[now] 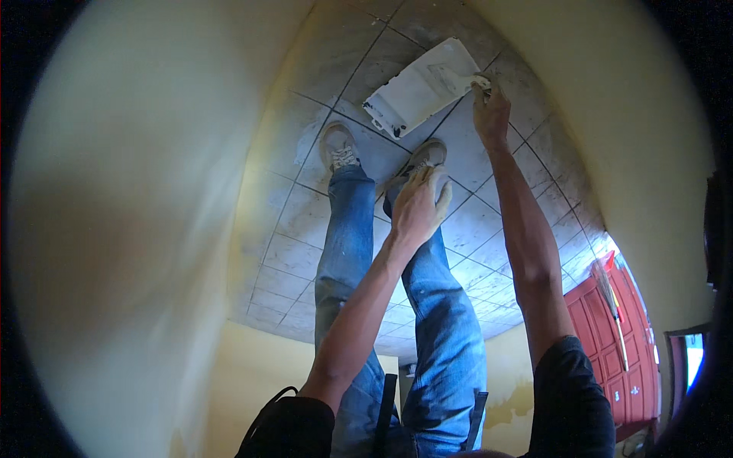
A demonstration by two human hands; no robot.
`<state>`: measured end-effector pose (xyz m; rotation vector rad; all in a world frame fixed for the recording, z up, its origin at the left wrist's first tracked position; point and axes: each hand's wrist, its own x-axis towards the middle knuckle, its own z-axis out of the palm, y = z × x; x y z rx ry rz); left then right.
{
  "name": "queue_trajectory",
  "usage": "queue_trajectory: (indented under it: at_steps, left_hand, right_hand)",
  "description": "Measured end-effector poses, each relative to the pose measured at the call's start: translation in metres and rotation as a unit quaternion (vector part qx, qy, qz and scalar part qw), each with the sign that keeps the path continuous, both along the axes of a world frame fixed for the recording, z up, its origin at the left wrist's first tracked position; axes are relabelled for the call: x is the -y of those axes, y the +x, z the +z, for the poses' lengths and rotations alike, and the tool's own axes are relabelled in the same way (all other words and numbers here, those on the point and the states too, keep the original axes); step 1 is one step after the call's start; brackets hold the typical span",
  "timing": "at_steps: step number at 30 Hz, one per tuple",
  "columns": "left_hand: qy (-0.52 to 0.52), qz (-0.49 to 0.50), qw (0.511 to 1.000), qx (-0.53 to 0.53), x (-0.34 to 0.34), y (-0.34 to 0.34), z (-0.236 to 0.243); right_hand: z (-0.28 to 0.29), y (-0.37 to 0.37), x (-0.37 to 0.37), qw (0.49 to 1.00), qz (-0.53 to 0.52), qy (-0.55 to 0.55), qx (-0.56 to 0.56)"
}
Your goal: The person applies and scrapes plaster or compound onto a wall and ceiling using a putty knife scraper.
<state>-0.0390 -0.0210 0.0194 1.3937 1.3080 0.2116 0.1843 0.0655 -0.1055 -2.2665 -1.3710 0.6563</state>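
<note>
A white paint tray (pixel 416 95) with dark chipped patches along its rim lies on the tiled floor, just beyond my shoes. At its right end my right hand (pixel 491 111) has its fingers closed round the handle of a flat, white-coated tool (pixel 456 79) that looks like a paintbrush. The tool's wide end is over the tray and hard to tell from its white inside. Lower down, my left hand (pixel 418 202) hangs in front of my right leg, above the shoe, holding nothing. Its fingers are loosely stretched, the thumb apart, with whitish smears on them.
Grey floor tiles (pixel 477 217) carry whitish smudges. A pale wall (pixel 130 229) rises close on the left, another (pixel 634 130) on the right. My shoes (pixel 340 146) stand near the tray. Behind, a broom (pixel 611 305) leans by a red panelled door (pixel 595 328).
</note>
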Motion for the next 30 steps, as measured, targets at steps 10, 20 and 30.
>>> queue_trajectory:
  at_steps: [10,20,30]
  left_hand:
    - [0.012,0.019,1.0,-0.012,-0.001,-0.001,-0.003]
    - [-0.022,0.048,0.999,0.007,0.006,0.004,-0.021]
    - [-0.054,0.029,0.998,-0.007,0.008,-0.002,-0.04]
  right_hand:
    - [-0.022,-0.018,0.012,0.999,-0.025,-0.001,-0.044]
    - [-0.006,-0.004,0.011,0.999,-0.024,0.039,-0.024]
    - [-0.036,0.024,0.037,0.832,-0.453,0.135,-0.289]
